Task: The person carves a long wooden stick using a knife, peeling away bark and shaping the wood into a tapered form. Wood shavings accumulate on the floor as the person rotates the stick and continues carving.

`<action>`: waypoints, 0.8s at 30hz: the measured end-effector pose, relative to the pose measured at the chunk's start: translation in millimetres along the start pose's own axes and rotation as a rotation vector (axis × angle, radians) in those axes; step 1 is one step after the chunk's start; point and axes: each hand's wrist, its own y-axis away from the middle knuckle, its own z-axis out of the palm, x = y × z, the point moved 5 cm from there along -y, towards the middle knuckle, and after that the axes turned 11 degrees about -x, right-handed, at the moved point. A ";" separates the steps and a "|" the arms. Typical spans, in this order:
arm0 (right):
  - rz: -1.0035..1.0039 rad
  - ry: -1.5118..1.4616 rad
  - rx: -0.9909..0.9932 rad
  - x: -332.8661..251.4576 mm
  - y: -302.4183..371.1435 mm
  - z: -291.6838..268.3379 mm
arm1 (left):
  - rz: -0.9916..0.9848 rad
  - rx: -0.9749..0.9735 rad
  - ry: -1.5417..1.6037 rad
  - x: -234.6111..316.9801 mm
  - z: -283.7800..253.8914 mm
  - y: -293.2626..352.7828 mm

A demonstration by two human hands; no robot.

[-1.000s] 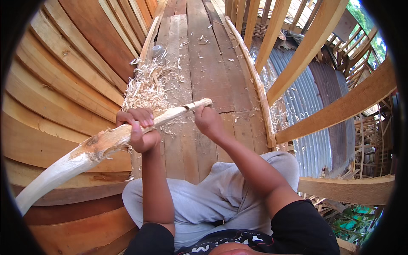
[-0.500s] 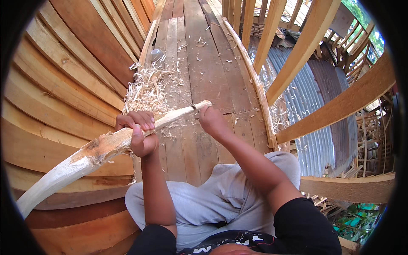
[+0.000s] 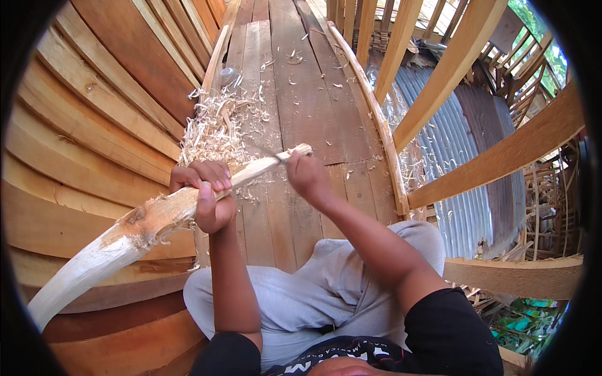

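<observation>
A long pale wooden branch (image 3: 138, 219), peeled and partly shaved, runs from the lower left up to its thin tip at the centre. My left hand (image 3: 207, 191) is closed around its middle, thumb on top. Close to the tip, my right hand (image 3: 307, 175) is closed in a fist on a knife. Its thin dark blade (image 3: 273, 154), blurred, lies across the branch; the handle is hidden in my fingers. The shaved end of the branch looks paler and smoother than the rough, brown-patched part left of my left hand.
Curled wood shavings (image 3: 216, 128) are heaped on the plank floor (image 3: 307, 119) beyond my left hand. A small clear cup (image 3: 229, 76) stands behind them. Stacked boards (image 3: 94, 150) rise along the left. Slanting wooden railing posts (image 3: 451, 81) and corrugated metal sheeting (image 3: 461, 175) lie to the right.
The branch tip and my right hand have shifted slightly, with the knife blade now a little farther left along the branch. My left hand keeps its grip.
</observation>
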 end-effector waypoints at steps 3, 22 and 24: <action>0.090 -0.007 0.033 24.9 -11.5 -1.6 | -0.005 -0.004 0.003 1.1 1.9 -1.0; -0.169 -0.074 -0.267 -57.8 33.0 -13.7 | -0.026 0.091 -0.022 3.4 -19.7 2.9; -0.026 -0.065 -0.321 -18.7 9.0 2.8 | -0.025 0.128 -0.006 3.8 -27.2 2.7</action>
